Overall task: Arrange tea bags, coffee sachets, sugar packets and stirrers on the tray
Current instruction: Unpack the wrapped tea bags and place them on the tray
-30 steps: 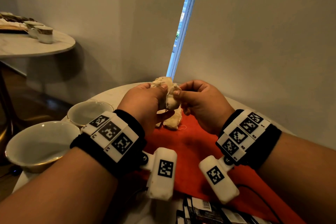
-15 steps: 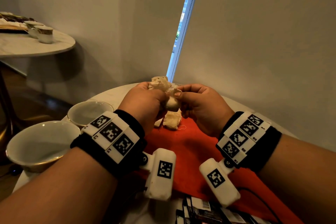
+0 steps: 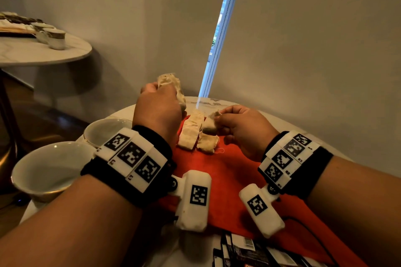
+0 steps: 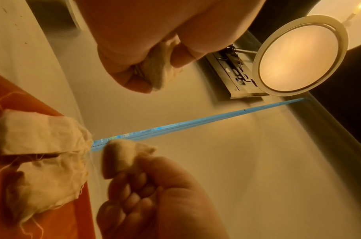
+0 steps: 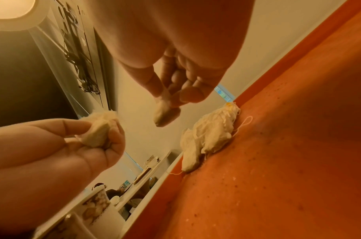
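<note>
Right hand (image 3: pixel 243 130): thumb and forefinger pinch one small tea bag (image 3: pixel 211 124) by its top edge; the other fingers are curled under. The bag hangs free, just above and right of the laid row.

Left hand (image 3: pixel 159 112): fist closed round a bunch of tea bags (image 3: pixel 171 84), their tops sticking out above the knuckles; raised, left of and slightly beyond the row.

Tea bags already laid (image 3: pixel 191 134): two or three, touching one another, at the far edge of the red tray surface (image 3: pixel 227 178). The longest runs near-to-far; a squarer one (image 3: pixel 208 142) lies against its right side, loose thread trailing.

Governing relation: the pinched bag is directly right of the row and almost over it, so the right hand looks the nearer one for the next placement, probably a short lowering beside the squarer bag.

Elsewhere: two white cups (image 3: pixel 43 169) left of the tray; dark sachets (image 3: pixel 249 251) at the near edge.
</note>
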`<act>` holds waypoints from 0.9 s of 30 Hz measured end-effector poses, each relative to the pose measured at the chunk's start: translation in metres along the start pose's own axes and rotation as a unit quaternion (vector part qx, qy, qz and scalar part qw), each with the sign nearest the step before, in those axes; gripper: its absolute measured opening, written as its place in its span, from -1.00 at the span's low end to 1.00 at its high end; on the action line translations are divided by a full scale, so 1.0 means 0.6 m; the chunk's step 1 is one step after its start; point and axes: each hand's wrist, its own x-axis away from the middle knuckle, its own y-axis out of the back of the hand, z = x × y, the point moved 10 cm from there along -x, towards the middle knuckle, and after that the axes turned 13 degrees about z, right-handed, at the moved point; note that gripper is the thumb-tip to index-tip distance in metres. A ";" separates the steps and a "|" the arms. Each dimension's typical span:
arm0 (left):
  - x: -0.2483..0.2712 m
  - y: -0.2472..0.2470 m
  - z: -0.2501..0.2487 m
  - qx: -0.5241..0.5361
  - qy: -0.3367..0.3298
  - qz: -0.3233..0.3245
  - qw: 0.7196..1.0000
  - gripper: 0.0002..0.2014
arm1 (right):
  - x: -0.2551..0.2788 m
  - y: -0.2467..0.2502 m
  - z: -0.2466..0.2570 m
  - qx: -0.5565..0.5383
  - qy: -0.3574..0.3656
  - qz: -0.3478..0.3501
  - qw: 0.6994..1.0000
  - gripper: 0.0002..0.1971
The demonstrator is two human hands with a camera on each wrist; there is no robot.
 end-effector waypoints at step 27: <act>-0.026 0.021 0.014 0.063 -0.003 -0.028 0.998 -0.80 | -0.047 -0.071 -0.069 0.055 -0.215 0.036 0.974 -0.83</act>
